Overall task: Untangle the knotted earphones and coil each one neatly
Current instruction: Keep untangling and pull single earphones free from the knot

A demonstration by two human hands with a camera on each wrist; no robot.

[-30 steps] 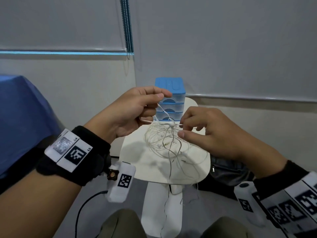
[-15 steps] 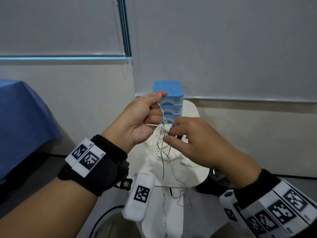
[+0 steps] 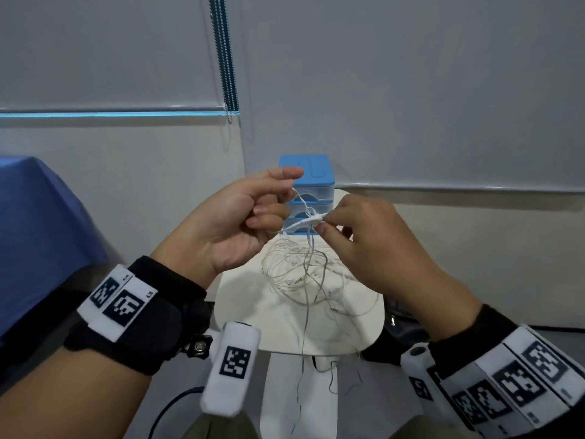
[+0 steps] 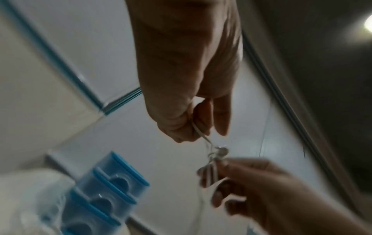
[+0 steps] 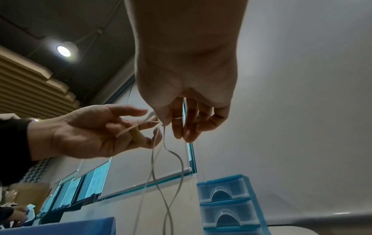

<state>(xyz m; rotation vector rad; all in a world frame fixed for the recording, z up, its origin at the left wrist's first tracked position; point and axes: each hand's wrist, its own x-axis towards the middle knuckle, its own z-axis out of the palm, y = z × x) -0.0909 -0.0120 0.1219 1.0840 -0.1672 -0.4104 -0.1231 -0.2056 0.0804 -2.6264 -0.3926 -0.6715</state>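
Knot held in the air between both hands, above the small white table (image 3: 364, 331).

The earphones (image 3: 304, 274) knot lies at 9 o'clock from the right hand (image 3: 373, 245), which pinches it; the left hand (image 3: 234, 229), at the knot's 9 o'clock, grips a strand running 8-to-2.

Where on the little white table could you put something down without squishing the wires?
Bare spots: the table's left part, beside the wires, and its near edge. The middle is crowded with wires, and the drawers fill the far end.
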